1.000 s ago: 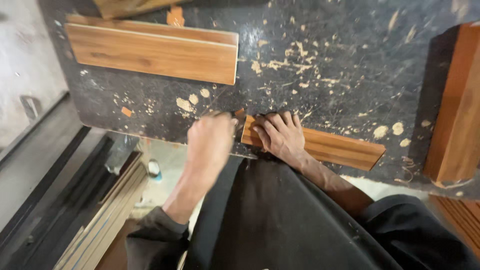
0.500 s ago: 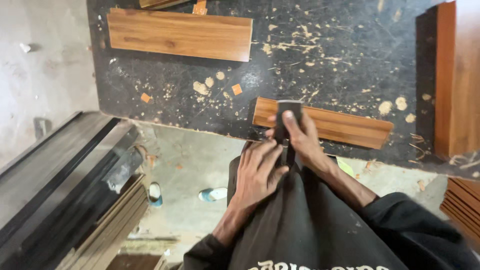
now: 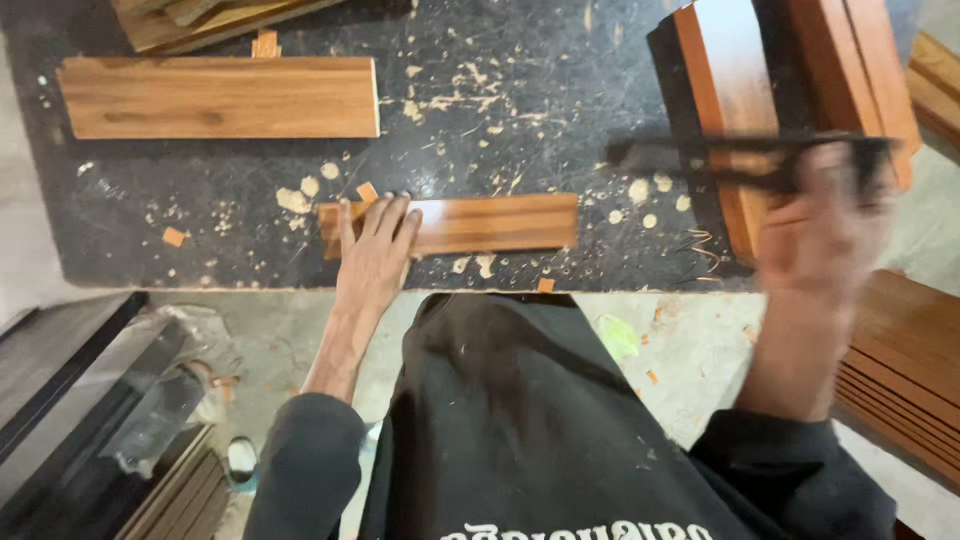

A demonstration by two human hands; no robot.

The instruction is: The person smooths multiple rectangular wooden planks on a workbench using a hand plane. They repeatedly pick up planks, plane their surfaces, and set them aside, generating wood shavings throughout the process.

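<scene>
left hand [image 3: 375,245] flat, fingers spread, on short brown plank [image 3: 480,222]; right hand [image 3: 820,215], blurred, grips dark tool [image 3: 700,157] above black worktop [image 3: 220,200].

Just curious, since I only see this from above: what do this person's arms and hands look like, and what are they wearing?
Both hands are bare, with no gloves, rings or watch visible. The left hand shows clearly, fingers slim; the right hand is blurred. Both arms wear dark, black-looking long sleeves pushed up, leaving the forearms bare. The same top carries pale lettering on its front.

A woodworking shop — cut planks [image 3: 220,97], stacked boards [image 3: 905,365] and wood chips [image 3: 300,195] across a dark worktable [image 3: 500,140].
</scene>
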